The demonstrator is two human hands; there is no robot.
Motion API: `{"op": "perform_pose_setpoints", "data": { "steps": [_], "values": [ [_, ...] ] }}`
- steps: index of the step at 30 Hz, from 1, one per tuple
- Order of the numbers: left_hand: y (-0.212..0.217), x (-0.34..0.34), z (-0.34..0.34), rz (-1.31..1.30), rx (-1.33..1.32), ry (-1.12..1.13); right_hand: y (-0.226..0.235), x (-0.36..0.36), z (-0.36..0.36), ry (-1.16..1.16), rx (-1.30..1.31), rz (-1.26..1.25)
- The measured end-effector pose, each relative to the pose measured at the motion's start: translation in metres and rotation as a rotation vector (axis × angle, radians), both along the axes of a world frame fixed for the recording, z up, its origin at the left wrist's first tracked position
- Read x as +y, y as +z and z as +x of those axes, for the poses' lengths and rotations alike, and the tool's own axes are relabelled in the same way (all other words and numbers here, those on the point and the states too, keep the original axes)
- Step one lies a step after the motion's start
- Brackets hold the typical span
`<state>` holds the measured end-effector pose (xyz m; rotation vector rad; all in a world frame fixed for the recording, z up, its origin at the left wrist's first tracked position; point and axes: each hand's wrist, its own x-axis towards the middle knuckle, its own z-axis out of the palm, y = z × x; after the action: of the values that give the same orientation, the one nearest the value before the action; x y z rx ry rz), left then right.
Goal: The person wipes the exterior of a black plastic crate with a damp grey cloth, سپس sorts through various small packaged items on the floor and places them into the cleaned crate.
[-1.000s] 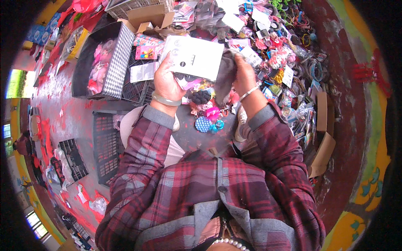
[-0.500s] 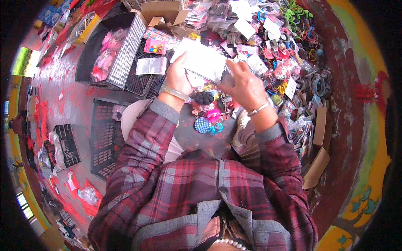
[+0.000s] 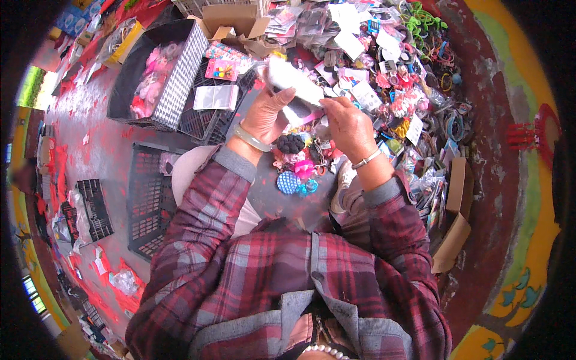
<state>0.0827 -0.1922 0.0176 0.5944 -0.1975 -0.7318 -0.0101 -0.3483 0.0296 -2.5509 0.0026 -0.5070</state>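
**White packet pulled down between my two hands**

My left hand [image 3: 267, 114] grips the white packet [image 3: 294, 84] from the left side, thumb and fingers clamped on its lower edge, a pale bangle [image 3: 251, 138] sitting on that wrist. My right hand [image 3: 348, 123] comes in from the right with its fingertips [image 3: 327, 105] pinched together on the packet's near right corner; a thin bracelet [image 3: 366, 159] circles that wrist. The packet hangs tilted in front of me, its far end pointing up and left, above my lap.

A second ago I held the packet flat and wide, spread open between both hands so its whole white face showed. Half a second ago it was already turning, with my right hand laid across it. Now it has narrowed to a slanted strip, and both hands have drawn closer together.

Just near of my hands, on the grey cloth over my lap, lies a small heap of hair ornaments [image 3: 294, 162]: a dark knitted one, pink ones and a blue checked one. These have not shifted.

To the far left stands a black box with a checked side [image 3: 177, 78], holding pink things. Beside it, a black plastic crate [image 3: 207, 117] carries flat clear bags. An open cardboard box [image 3: 231, 18] stands beyond. To the right spreads a wide litter of packaged trinkets [image 3: 408, 90] across the floor.
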Motion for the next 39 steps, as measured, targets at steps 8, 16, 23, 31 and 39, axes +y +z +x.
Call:
{"op": "perform_pose_setpoints", "data": {
  "steps": [8, 16, 23, 31, 39],
  "values": [
    [-0.012, 0.002, 0.009, 0.042, 0.01, 0.083, -0.022, -0.02, 0.006, -0.143, 0.073, 0.692],
    [0.0, 0.011, 0.014, -0.019, 0.066, 0.12, -0.01, -0.037, 0.007, 0.008, 0.15, 1.693],
    [0.001, 0.006, -0.001, -0.017, 0.015, -0.046, 0.008, 0.012, 0.007, 0.329, 0.422, 1.797],
    [0.013, 0.0, -0.01, 0.116, -0.173, -0.03, -0.023, 0.028, 0.004, 0.093, 0.519, 1.809],
    [0.008, 0.037, -0.017, 0.178, -0.3, 0.133, -0.035, 0.048, 0.014, 0.574, 0.751, 1.97]
  ]
}}
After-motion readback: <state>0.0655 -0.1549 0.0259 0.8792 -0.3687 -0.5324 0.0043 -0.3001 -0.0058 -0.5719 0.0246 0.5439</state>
